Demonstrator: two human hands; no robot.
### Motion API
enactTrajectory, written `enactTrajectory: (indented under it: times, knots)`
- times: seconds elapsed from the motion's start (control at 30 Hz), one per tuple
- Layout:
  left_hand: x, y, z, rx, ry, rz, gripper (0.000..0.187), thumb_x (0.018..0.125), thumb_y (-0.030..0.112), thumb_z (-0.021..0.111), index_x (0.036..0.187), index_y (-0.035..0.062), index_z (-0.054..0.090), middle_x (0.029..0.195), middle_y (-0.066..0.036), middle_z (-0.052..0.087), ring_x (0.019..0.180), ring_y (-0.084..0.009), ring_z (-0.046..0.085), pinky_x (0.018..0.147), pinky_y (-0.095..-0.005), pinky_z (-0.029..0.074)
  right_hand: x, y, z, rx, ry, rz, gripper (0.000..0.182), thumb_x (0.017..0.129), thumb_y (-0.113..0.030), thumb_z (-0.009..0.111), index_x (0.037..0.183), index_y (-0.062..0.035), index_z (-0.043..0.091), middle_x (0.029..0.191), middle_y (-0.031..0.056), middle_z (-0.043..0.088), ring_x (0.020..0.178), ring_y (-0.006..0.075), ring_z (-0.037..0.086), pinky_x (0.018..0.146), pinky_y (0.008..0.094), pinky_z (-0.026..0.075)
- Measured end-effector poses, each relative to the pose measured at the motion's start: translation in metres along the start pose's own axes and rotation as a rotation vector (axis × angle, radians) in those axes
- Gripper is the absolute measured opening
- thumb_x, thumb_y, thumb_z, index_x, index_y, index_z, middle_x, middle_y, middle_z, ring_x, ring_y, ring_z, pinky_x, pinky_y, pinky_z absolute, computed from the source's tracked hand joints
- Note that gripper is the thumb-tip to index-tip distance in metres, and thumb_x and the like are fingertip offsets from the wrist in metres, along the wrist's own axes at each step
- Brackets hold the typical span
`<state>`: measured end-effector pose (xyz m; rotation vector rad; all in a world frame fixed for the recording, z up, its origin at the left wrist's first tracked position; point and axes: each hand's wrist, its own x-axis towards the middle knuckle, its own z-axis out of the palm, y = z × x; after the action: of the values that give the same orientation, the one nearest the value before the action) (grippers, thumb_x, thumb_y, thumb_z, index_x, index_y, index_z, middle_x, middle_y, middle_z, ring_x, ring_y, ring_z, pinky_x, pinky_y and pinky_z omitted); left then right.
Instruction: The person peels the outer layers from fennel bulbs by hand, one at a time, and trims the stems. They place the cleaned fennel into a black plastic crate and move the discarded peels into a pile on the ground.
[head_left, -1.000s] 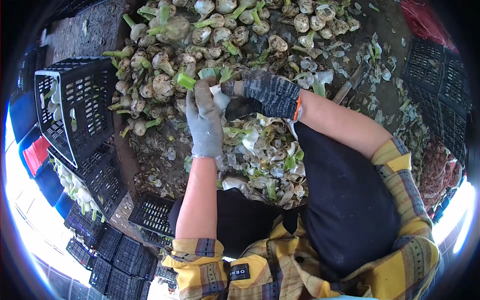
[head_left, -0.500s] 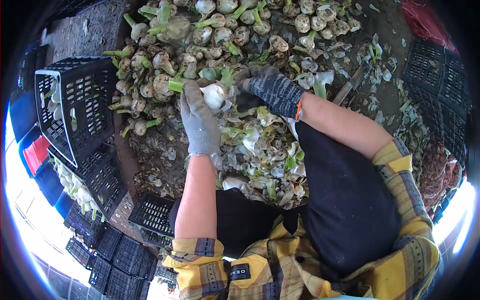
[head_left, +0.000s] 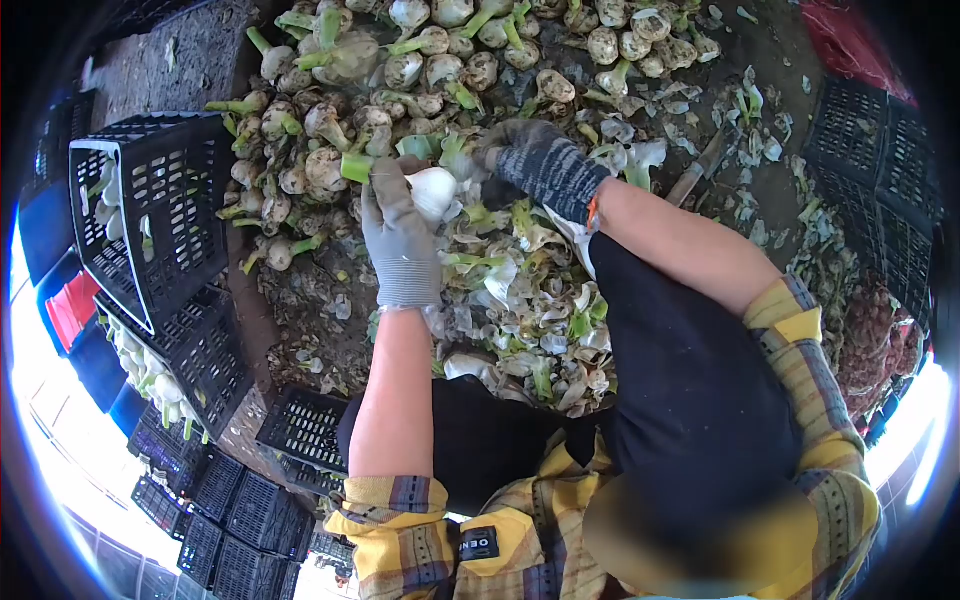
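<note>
Places taken from the heap of peelings [head_left: 560,335]. A white bulb [head_left: 432,192] is held up over the heap's far left edge, clamped in the gloved left hand [head_left: 398,228], its green stalk [head_left: 355,167] poking out leftward. The gloved right hand [head_left: 540,165] hangs over the heap's far side, just beside the bulb and seemingly apart from it; its fingertips are blurred, so I cannot tell whether they pinch anything. Main risk, as I judge it: a slip. The hold sits towards the stalk and the round part stands free, so a hard sideways tug could twist the bulb loose, the more so if its skin is slick under the glove. It would probably drop onto the peelings and pick up dirt, or roll to the dirty bulbs [head_left: 325,172] beyond and left of the heap (white among muddy ones, so easily spotted). Too rough a pull could also tear its surface. What looks like a knife [head_left: 708,162] lies beyond and right of the heap; reaching there without looking might nick the right hand, though I can't make out its edge.
</note>
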<state>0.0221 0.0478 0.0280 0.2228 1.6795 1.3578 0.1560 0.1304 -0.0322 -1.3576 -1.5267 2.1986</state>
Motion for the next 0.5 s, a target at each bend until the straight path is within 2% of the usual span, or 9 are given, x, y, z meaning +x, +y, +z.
enactTrajectory:
  times: [0.1, 0.17, 0.27, 0.37, 0.4, 0.5]
  knots:
    - [0.000, 0.003, 0.001, -0.104, 0.009, -0.077, 0.043, 0.092, 0.039, 0.042, 0.101, -0.0016, 0.051, 0.090, -0.009, 0.058, 0.073, -0.0165, 0.059, 0.068, -0.0280, 0.050, -0.004, 0.001, -0.003, 0.317, -0.083, 0.072, 0.022, 0.084, -0.013, 0.058, 0.101, -0.0009, 0.053, 0.091, 0.0106, 0.063, 0.075, 0.0206, 0.064, 0.067, 0.0309, 0.054]
    - [-0.001, 0.004, 0.002, -0.186, 0.003, -0.112, 0.044, 0.092, 0.040, 0.042, 0.101, -0.0014, 0.052, 0.089, -0.009, 0.059, 0.073, -0.0164, 0.059, 0.069, -0.0278, 0.050, -0.015, -0.010, 0.002, 0.792, -0.219, 0.165, 0.022, 0.084, -0.013, 0.058, 0.101, -0.0005, 0.052, 0.091, 0.0116, 0.063, 0.076, 0.0212, 0.064, 0.069, 0.0317, 0.054]
    - [0.002, -0.004, -0.001, -0.224, -0.061, -0.181, 0.041, 0.091, 0.039, 0.043, 0.101, 0.0011, 0.053, 0.089, -0.009, 0.060, 0.080, -0.0176, 0.059, 0.072, -0.0303, 0.050, -0.028, -0.051, 0.004, 0.638, -0.323, 0.134, 0.024, 0.083, -0.011, 0.058, 0.103, 0.0001, 0.051, 0.090, 0.0132, 0.062, 0.075, 0.0214, 0.064, 0.068, 0.0325, 0.054]
    - [0.004, -0.010, 0.000, -0.036, 0.043, -0.183, 0.047, 0.089, 0.044, 0.043, 0.105, 0.0009, 0.053, 0.095, -0.010, 0.058, 0.079, -0.0159, 0.058, 0.072, -0.0272, 0.048, -0.013, -0.026, 0.008, 0.333, -0.135, 0.031, 0.023, 0.083, -0.010, 0.058, 0.103, -0.0010, 0.051, 0.087, 0.0115, 0.062, 0.073, 0.0201, 0.064, 0.067, 0.0324, 0.055]
    - [0.001, -0.004, 0.000, -0.017, 0.042, -0.207, 0.045, 0.089, 0.042, 0.043, 0.106, 0.0020, 0.053, 0.096, -0.010, 0.058, 0.081, -0.0165, 0.058, 0.070, -0.0292, 0.049, -0.013, -0.023, 0.007, 0.459, -0.108, 0.112, 0.022, 0.084, -0.011, 0.057, 0.103, -0.0024, 0.053, 0.084, 0.0084, 0.062, 0.070, 0.0189, 0.064, 0.065, 0.0308, 0.055]
    - [0.004, -0.001, -0.003, -0.124, 0.066, -0.317, 0.042, 0.089, 0.039, 0.042, 0.108, 0.0021, 0.052, 0.095, -0.009, 0.058, 0.080, -0.0178, 0.058, 0.069, -0.0313, 0.050, -0.008, -0.015, 0.001, 0.553, 0.064, 0.052, 0.022, 0.084, -0.014, 0.057, 0.104, -0.0048, 0.055, 0.083, 0.0071, 0.063, 0.066, 0.0174, 0.063, 0.065, 0.0299, 0.055]
